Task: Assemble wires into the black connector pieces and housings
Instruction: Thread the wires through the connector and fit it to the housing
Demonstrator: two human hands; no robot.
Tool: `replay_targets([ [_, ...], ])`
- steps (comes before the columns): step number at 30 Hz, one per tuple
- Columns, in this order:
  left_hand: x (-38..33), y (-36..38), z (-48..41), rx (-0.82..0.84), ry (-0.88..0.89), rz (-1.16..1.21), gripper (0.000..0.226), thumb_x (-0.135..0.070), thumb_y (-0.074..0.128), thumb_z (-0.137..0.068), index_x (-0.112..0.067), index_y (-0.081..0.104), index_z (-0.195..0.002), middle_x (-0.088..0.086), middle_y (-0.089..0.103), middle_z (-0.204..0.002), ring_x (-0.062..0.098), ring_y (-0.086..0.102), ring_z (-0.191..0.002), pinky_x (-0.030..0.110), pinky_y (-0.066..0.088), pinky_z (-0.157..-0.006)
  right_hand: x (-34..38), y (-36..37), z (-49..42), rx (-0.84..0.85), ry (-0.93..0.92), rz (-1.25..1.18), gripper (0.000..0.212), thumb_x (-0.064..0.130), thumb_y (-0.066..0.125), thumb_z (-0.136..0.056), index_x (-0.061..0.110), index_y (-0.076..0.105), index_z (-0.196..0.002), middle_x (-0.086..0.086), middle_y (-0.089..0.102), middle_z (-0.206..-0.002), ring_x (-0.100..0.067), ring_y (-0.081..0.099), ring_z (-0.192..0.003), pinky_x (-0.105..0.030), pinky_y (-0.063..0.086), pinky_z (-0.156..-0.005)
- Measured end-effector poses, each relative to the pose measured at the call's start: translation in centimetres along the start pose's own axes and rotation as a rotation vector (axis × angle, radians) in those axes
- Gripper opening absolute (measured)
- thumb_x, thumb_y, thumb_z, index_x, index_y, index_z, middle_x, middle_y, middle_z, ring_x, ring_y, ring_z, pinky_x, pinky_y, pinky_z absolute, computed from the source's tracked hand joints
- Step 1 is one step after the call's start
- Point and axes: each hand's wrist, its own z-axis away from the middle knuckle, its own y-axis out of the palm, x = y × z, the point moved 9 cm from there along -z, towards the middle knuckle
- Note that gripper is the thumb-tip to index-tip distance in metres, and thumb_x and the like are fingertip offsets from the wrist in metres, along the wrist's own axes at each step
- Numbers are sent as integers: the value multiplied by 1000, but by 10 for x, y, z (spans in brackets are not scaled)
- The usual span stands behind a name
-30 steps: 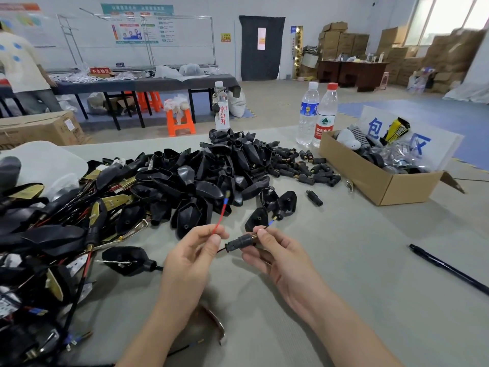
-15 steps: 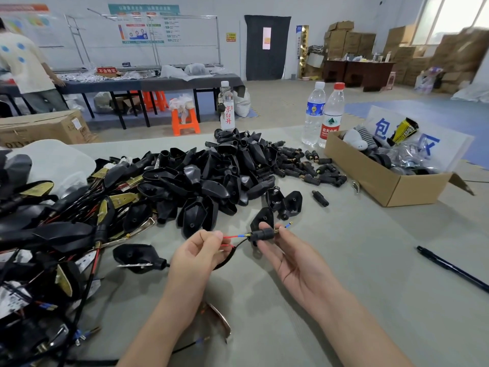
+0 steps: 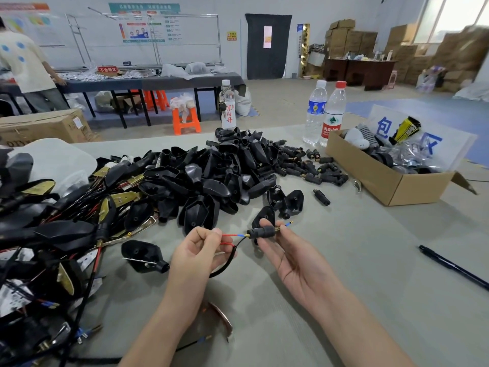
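Note:
My right hand point(image 3: 291, 256) pinches a small black connector piece point(image 3: 262, 231) between thumb and fingertips, held level above the table. A blue-tipped wire end point(image 3: 289, 223) pokes out of its right side. My left hand point(image 3: 197, 251) pinches the red wire point(image 3: 229, 235), whose blue-sleeved tip sits at the connector's left opening. A black wire point(image 3: 227, 263) loops down from the same hand. A black housing point(image 3: 143, 256) with its cable lies left of my left hand. A big pile of black housings point(image 3: 211, 178) lies behind my hands.
Wired assemblies point(image 3: 53, 234) crowd the left side. Loose black connectors point(image 3: 307, 165) lie at the back right, beside a cardboard box point(image 3: 381, 178) of parts and two water bottles point(image 3: 324, 112). A black pen point(image 3: 453, 266) lies at the right. A person stands at a far table.
The red wire swung down from upright to level, and its tip now meets the connector's left end. My hands rose slightly and came closer together.

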Motion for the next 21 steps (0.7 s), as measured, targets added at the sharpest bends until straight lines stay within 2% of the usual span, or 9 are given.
replay_targets([
  [8, -1, 1, 1, -5, 7, -12, 23, -20, 61, -98, -6, 59, -80, 13, 74, -87, 17, 70, -78, 46, 58, -89, 0, 2, 2, 9, 4, -3, 18, 11, 52, -102, -2, 60, -110, -17, 72, -117, -31, 73, -102, -30, 61, -67],
  [12, -3, 3, 3, 9, 9, -20, 26, -21, 62, -98, -13, 60, -74, 13, 73, -86, 17, 69, -77, 49, 59, -89, 2, 3, 4, 9, -5, 8, 18, 11, 53, -101, -2, 66, -100, -16, 72, -116, -30, 73, -102, -30, 62, -67],
  [16, -8, 7, 7, 27, 46, -95, 25, -19, 61, -99, -11, 58, -75, 12, 73, -86, 18, 69, -79, 51, 57, -93, 3, 2, 5, -10, -10, 6, 20, 11, 55, -101, -2, 69, -99, -17, 73, -115, -30, 73, -102, -29, 62, -66],
  [18, -12, 12, 9, 60, 83, -140, 25, -20, 60, -99, -11, 58, -76, 12, 74, -87, 19, 68, -82, 48, 57, -94, 5, 2, 5, -30, -20, -1, 18, 12, 54, -101, -2, 64, -107, -17, 73, -114, -30, 73, -100, -29, 62, -65],
  [21, -18, 20, 14, 119, 139, -221, 26, -34, 62, -94, -13, 59, -78, 13, 73, -88, 23, 68, -85, 37, 58, -90, 7, 0, 5, -61, -34, -16, 21, 12, 53, -101, 1, 58, -119, -16, 74, -113, -27, 74, -97, -28, 62, -63],
])
